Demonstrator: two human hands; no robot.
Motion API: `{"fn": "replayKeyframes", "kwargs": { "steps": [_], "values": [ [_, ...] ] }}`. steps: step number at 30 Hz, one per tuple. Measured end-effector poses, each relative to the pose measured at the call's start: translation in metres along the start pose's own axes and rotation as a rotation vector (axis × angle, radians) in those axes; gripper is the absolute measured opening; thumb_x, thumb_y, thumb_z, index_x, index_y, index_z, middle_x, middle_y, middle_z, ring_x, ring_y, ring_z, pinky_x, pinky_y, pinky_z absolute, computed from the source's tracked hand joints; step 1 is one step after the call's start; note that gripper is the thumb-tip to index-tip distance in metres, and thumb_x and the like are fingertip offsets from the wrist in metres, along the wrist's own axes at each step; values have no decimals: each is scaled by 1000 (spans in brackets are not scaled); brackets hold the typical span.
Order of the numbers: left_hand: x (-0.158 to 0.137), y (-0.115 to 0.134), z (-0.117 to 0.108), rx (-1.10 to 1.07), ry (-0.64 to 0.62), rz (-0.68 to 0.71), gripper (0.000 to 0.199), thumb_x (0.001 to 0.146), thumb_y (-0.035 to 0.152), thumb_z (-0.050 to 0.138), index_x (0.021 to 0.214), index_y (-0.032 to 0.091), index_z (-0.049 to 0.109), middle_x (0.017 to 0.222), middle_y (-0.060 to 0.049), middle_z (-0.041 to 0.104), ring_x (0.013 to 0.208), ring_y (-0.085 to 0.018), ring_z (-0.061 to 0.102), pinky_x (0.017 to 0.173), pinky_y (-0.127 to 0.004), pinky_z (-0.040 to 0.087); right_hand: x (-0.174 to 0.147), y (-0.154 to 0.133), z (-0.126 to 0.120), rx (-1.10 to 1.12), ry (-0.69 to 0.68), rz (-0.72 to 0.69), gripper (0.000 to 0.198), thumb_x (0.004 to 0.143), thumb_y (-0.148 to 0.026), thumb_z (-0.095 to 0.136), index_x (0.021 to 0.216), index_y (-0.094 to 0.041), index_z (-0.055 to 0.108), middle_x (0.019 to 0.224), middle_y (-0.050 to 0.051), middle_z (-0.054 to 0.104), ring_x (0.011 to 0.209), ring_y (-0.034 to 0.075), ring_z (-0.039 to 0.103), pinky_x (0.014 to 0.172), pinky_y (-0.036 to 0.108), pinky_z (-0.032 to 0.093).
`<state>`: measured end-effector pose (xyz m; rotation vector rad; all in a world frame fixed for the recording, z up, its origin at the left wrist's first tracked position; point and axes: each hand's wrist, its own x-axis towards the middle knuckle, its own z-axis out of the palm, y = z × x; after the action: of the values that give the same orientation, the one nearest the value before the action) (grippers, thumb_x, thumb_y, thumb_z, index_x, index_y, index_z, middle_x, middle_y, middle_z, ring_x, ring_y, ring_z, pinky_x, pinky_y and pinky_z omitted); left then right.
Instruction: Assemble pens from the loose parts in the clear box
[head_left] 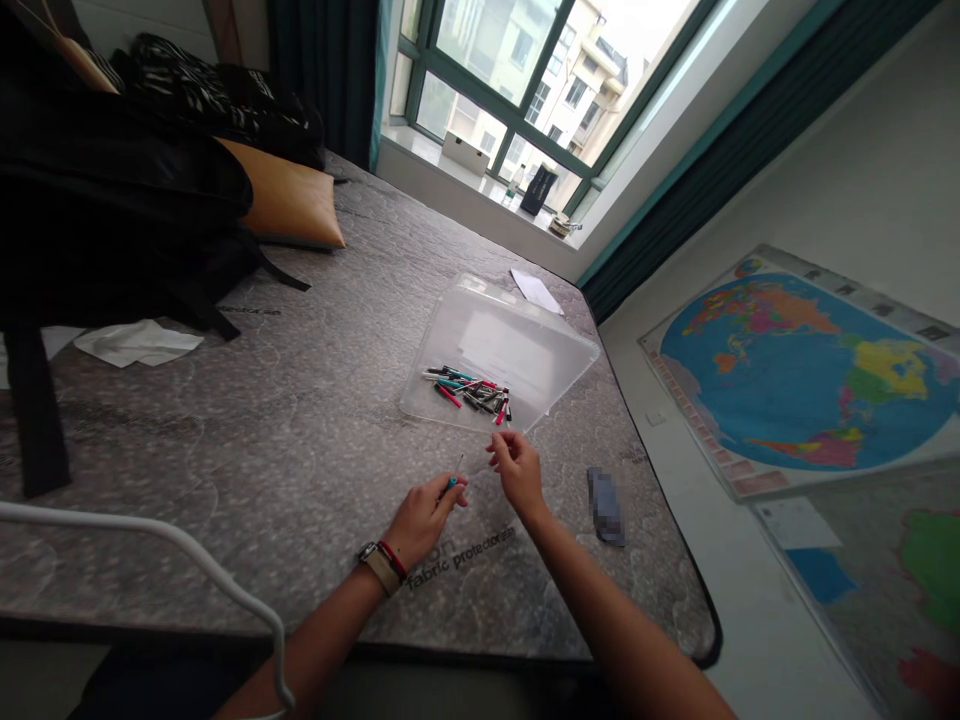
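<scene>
Across a grey mattress (300,400), just short of a translucent plastic tray (442,335), we see the left hand (424,518) with its fingers closed around a slim teal pen part (451,483), whose thin tip points up and away. The right hand (519,474) stands a little apart from it, thumb and fingertips drawn close together near the tray's near edge; we cannot tell whether anything small or clear sits between them. Beyond, in the tray's near portion, lies a loose pile of pen parts (480,392) in red, teal, black and white. From here, we judge, the slim part could slip free, since only the fingers bear it, and a small dropped piece would be hard to find on this speckled, quilted surface. The tray might also tilt if the right hand nudged its rim, because the mattress beneath looks soft, and the pile could then slide. Counting, we find two hands, one pen part in the left, one tray and one pile, whose overlapping pieces we cannot number reliably. We also count one watch (367,552), one red bracelet (392,560), one blurred grey object (606,507) to the right, one tan cushion (292,200), one curved white tube (150,527), one world map (810,360) and one partly seen second map (862,550).
</scene>
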<state>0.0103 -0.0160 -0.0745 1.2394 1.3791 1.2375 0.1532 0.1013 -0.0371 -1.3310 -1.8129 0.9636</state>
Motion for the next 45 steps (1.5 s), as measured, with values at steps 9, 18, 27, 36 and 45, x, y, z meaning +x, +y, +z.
{"fn": "replayKeyframes", "kwargs": {
  "steps": [9, 18, 27, 36, 45],
  "values": [
    [1, -5, 3, 2, -7, 10, 39, 94, 48, 40, 104, 21, 66, 86, -4, 72, 80, -18, 66, 74, -27, 47, 120, 5, -7, -999, -287, -49, 23, 87, -14, 51, 99, -18, 69, 105, 10, 70, 98, 20, 64, 81, 24, 45],
    [6, -5, -1, -15, 15, -16, 41, 94, 50, 40, 105, 21, 67, 86, -4, 73, 79, -18, 66, 73, -27, 49, 158, 3, 13, -1256, -458, -67, 22, 87, -14, 52, 96, -14, 72, 105, 15, 70, 96, 23, 66, 75, 24, 45],
    [4, -3, -2, -11, 13, -6, 40, 94, 49, 39, 104, 22, 67, 86, -3, 73, 79, -17, 66, 72, -26, 47, 161, 7, 10, -1273, -525, -130, 22, 87, -15, 53, 99, -14, 71, 107, 14, 70, 96, 22, 66, 77, 23, 44],
    [5, -4, -3, -32, 4, -7, 38, 95, 48, 40, 105, 22, 66, 87, -3, 73, 81, -17, 65, 74, -26, 47, 163, 6, 13, -1287, -640, -146, 19, 81, -12, 60, 96, -12, 71, 100, 13, 72, 93, 22, 66, 77, 23, 44],
    [6, -3, -7, -41, 18, -11, 39, 95, 48, 40, 107, 22, 66, 88, -3, 72, 84, -18, 65, 76, -27, 47, 145, 0, 7, -672, -297, 63, 16, 83, -27, 55, 84, -13, 65, 80, 8, 67, 76, 18, 63, 64, 24, 44]
  ]
}}
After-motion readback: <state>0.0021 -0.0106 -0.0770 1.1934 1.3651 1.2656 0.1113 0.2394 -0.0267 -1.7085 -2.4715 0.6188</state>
